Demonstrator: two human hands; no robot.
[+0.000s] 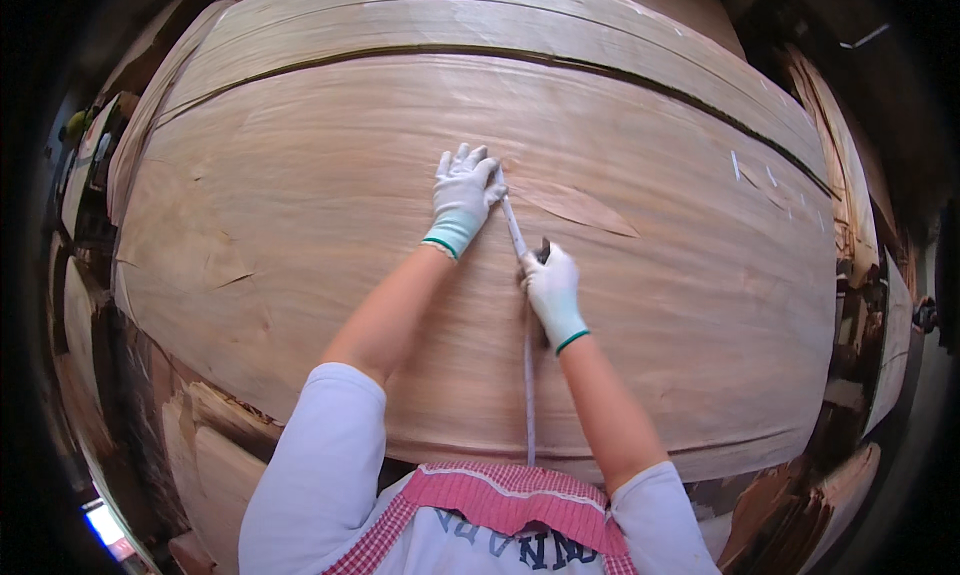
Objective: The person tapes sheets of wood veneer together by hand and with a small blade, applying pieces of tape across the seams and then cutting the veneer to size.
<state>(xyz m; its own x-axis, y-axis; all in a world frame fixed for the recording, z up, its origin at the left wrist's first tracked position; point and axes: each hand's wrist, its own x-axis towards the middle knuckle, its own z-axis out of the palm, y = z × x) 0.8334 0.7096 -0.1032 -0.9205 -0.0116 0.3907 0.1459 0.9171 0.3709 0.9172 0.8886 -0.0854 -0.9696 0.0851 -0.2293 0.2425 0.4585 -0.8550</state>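
1. The left grip (465, 183) rested palm-down on the wood veneer sheet (350, 225), fingers slightly apart, with thumb and forefinger at the upper end of a white tape strip (515, 226); whether they pinched it or merely pressed it, I could not tell.
2. The right grip (553, 283), nearer the body, was closed around a dark tool (543, 250), mostly hidden by the glove.
3. The tape strip slanted between both grips, then ran from below the right grip toward the checked apron (460, 493).
4. Just right of the left grip lay a lens-shaped veneer patch (580, 207); well right of both grips were short white strips (735, 165).
5. The step in hand seemed to be placing tape by the patch's left tip.
6. The next move probably called for anchoring the end with the left grip while the right kept the strip taut, ready for parting if the tool was a cutter.
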